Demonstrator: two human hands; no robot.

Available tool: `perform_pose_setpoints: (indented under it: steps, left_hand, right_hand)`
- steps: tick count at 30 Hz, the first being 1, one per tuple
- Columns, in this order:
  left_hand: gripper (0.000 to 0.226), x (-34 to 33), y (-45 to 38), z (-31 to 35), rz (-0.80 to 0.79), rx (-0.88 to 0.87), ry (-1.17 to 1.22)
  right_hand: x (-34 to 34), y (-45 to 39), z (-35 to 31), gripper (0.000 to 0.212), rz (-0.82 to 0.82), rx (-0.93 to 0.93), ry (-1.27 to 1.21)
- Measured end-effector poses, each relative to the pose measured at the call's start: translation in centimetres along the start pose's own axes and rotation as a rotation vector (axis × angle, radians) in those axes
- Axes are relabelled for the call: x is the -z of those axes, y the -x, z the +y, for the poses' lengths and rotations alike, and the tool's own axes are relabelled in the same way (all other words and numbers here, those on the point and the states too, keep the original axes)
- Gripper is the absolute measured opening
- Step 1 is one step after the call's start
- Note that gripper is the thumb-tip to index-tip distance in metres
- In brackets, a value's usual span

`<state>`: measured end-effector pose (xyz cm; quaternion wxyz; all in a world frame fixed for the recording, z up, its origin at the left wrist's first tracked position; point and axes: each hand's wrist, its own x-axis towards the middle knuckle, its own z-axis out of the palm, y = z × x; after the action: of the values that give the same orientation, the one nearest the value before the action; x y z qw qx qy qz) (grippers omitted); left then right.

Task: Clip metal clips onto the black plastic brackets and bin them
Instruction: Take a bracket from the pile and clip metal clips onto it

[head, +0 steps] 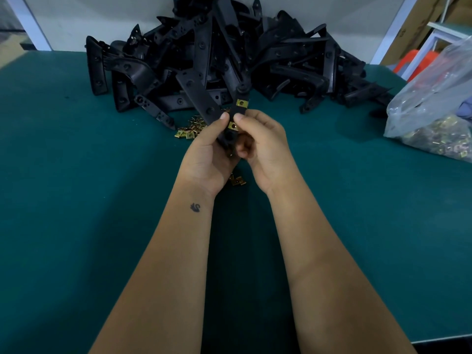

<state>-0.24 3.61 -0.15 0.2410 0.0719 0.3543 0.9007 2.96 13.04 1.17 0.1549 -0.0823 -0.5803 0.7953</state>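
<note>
Both forearms are bare, with no sleeves, gloves, watch or rings in view. The left hand (209, 152) and right hand (263, 146) have short, plain nails. A small dark swan tattoo (195, 207) sits on the inner left forearm, just below the wrist crease.

Bracket pile (229, 54) behind loose clips (190, 130)
</note>
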Motion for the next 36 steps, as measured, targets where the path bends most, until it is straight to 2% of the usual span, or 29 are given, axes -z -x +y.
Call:
perform_pose_setpoints:
  steps: [5, 11, 17, 24, 27, 31, 34, 36]
  left_hand:
    - [0.034, -0.2, 0.1, 0.1, -0.040, 0.003, -0.046]
    - [0.027, -0.2, 0.0, 0.1, -0.055, 0.024, -0.048]
    - [0.031, 0.1, -0.2, -0.1, -0.060, 0.019, -0.064]
    - [0.029, 0.1, 0.1, -0.1, -0.083, 0.014, 0.012]
    - [0.035, 0.1, 0.1, 0.0, -0.096, 0.025, 0.053]
    - [0.045, 0.1, -0.1, -0.2, -0.041, 0.025, 0.135]
    - [0.045, 0.1, -0.3, -0.4, 0.057, 0.001, 0.213]
    - [0.041, 0.0, -0.2, -0.5, 0.083, -0.027, 0.246]
  right_hand:
    - [0.4, -0.1, 0.0, 0.029, 0.017, -0.038, -0.088]
    - [0.3, -0.2, 0.2, 0.018, 0.075, -0.043, -0.015]
    - [0.2, 0.0, 0.0, 0.019, 0.065, -0.051, -0.030]
    - [-0.5, 0.1, -0.1, 0.028, 0.041, -0.010, 0.013]
    - [-0.5, 0.1, 0.0, 0.034, 0.028, -0.017, 0.027]
    - [-0.4, 0.0, 0.2, 0.023, 0.012, 0.059, 0.083]
    - [-0.6, 0.1, 0.6, 0.009, -0.021, 0.134, 0.237]
    - [-0.9, 0.2, 0.9, 0.011, -0.024, 0.161, 0.330]
